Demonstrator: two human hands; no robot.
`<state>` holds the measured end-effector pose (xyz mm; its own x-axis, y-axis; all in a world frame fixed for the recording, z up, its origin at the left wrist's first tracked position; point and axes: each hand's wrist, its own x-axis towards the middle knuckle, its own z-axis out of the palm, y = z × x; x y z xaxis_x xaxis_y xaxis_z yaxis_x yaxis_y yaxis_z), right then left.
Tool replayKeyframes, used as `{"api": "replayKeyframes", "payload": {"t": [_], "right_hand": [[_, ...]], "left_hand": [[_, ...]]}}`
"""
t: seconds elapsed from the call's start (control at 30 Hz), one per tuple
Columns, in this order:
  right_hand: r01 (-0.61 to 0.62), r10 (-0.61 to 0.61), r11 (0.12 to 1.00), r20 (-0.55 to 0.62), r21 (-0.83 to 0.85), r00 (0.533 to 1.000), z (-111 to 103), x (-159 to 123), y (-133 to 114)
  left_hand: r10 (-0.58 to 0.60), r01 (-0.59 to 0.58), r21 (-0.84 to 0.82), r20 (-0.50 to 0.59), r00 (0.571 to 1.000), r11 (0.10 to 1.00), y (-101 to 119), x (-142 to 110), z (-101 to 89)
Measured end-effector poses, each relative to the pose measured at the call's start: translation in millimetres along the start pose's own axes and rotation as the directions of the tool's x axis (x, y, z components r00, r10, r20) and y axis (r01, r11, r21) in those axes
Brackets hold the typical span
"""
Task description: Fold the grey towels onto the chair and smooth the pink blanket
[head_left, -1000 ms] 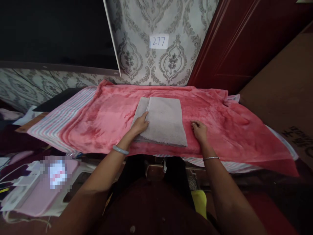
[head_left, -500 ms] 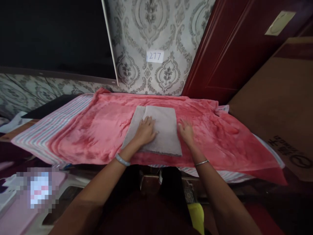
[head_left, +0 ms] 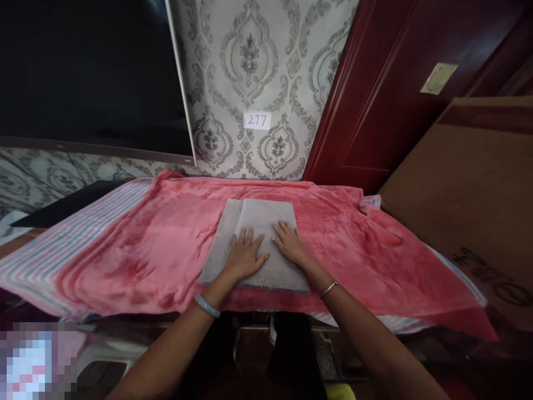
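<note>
One left hand [head_left: 245, 255] and one right hand [head_left: 291, 243] lie palm down on one folded grey towel [head_left: 260, 219], just beside each other. The left fingers [head_left: 250, 239] are spread and flat against the pile, while the right fingers [head_left: 283, 230] are slightly spread and flat too, neither hand pinching anything. The towel lies squared up in the middle of one pink fleece blanket [head_left: 353, 261], close to its near edge, with a narrower folded layer showing along its left side. The blanket is rumpled and covers one striped pink, white and blue cloth [head_left: 54, 261], which shows at the left and along the near edge. Behind them is grey damask wallpaper [head_left: 250, 61] carrying one paper label [head_left: 257, 120] reading 277. One black panel [head_left: 91, 72] stands to the left and one dark red door [head_left: 375, 100] to the right, with a cardboard sheet [head_left: 466, 183] leaning at far right. One pale green bangle [head_left: 207, 306] circles the left wrist and one thin silver bangle [head_left: 328, 289] the right wrist
</note>
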<state>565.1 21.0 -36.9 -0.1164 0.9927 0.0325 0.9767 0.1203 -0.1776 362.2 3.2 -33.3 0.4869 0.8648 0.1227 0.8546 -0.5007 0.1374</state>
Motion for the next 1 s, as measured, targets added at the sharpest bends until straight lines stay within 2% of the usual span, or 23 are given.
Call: {"api": "replayKeyframes", "payload": {"t": [0.2, 0.37, 0.57, 0.77, 0.9, 1.0], "right_hand": [[0.119, -0.119, 0.991, 0.013, -0.065, 0.993, -5, 46, 0], [0.061, -0.059, 0.997, 0.044, -0.044, 0.997, -5, 80, 14], [-0.017, 0.017, 1.000, 0.053, -0.006, 0.998, -8, 106, 25], [-0.095, 0.095, 0.995, 0.045, -0.011, 0.994, -11, 116, 25], [-0.114, 0.115, 0.993, 0.029, -0.033, 0.993, -20, 110, 9], [0.028, -0.028, 0.999, 0.013, -0.042, 1.000, -21, 100, -16]], "left_hand": [[0.007, -0.008, -0.021, -0.013, 1.000, 1.000, -1, -2, 1.2], [0.005, -0.005, -0.048, -0.004, 1.000, 0.999, -1, -4, 1.0], [0.022, -0.025, -0.088, -0.037, 0.999, 0.996, -3, -6, 4.4], [0.015, -0.025, -0.116, -0.078, 0.997, 0.993, -5, -6, 10.7], [0.016, -0.030, -0.130, -0.105, 0.994, 0.991, -3, -9, 2.7], [0.019, -0.033, -0.132, -0.105, 0.994, 0.991, -2, -21, -7.0]]}}
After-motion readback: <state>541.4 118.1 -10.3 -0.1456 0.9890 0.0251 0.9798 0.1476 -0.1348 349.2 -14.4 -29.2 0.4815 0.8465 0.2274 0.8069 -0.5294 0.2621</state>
